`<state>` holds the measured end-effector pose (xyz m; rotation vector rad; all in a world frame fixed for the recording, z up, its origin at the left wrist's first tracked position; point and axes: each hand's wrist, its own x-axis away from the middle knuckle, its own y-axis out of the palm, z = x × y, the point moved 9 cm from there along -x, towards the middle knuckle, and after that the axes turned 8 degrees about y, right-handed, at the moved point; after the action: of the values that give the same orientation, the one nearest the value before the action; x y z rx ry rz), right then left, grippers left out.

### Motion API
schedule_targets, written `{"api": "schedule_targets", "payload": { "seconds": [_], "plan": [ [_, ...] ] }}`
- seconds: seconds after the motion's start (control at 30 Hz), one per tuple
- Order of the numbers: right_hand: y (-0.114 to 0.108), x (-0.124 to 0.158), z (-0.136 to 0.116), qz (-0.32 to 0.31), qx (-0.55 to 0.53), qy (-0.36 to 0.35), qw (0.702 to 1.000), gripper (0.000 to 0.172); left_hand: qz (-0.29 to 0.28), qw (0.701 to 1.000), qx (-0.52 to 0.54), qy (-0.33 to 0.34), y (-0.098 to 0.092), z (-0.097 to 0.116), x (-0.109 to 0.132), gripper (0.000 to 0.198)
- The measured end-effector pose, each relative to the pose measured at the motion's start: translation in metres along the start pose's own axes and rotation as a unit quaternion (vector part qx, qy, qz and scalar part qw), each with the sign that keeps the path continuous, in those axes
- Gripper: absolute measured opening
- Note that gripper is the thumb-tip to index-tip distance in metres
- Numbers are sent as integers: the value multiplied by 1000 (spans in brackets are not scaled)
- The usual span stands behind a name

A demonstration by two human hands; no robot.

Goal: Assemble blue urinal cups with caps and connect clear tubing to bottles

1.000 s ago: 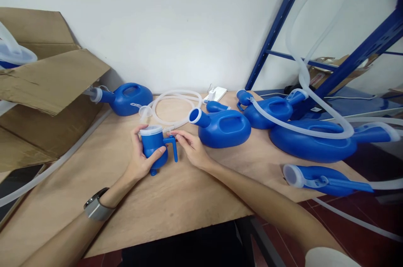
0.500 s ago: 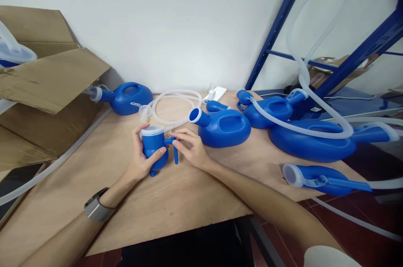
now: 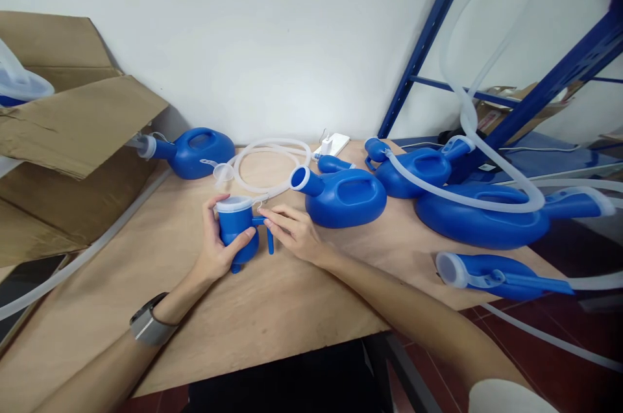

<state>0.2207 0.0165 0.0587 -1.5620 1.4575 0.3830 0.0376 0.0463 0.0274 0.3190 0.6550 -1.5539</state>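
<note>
My left hand [image 3: 221, 247] is wrapped round a small blue plastic urinal cup [image 3: 232, 226], thumb across its front. A white translucent lid [image 3: 234, 204] covers the cup's mouth, which faces up. Out to the right runs the cup's blue handle [image 3: 270, 241], bent downward. My right hand [image 3: 292, 231] pinches at the top of this handle, where the lid's thin clear strap [image 3: 260, 204] comes down; the fingertips hide the exact contact. Just right of that hand lies an open-mouthed blue urinal bottle [image 3: 348, 199], apart from it.
Behind the cup lie a coiled clear hose [image 3: 272, 143] and a loose clear cap [image 3: 224, 173]. Another blue bottle [image 3: 202, 153] stands at the back left beside a cardboard box [image 3: 82, 121]. Several bottles with hoses crowd the right, including a large one [image 3: 481, 221]. A blue shelf frame [image 3: 428, 36] rises behind.
My right fingertips have shifted slightly left and closer to the cup, over the strap and handle top. The clear strap sits lower. My left hand keeps its hold.
</note>
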Motion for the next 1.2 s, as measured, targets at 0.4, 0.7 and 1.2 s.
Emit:
{"api": "schedule_targets", "payload": {
  "seconds": [0.4,0.7,1.2],
  "plan": [
    [4,6,5,18,-5,0,1000,38,73,931,-148,326,-14,30,7,71],
    [3,4,-3,29,87,-53,994,38,100,994,32,-16,3,5,6,84],
    [13,2,11,46,-150,152,976,21,181,983,40,-14,-5,8,2,78]
  ]
}}
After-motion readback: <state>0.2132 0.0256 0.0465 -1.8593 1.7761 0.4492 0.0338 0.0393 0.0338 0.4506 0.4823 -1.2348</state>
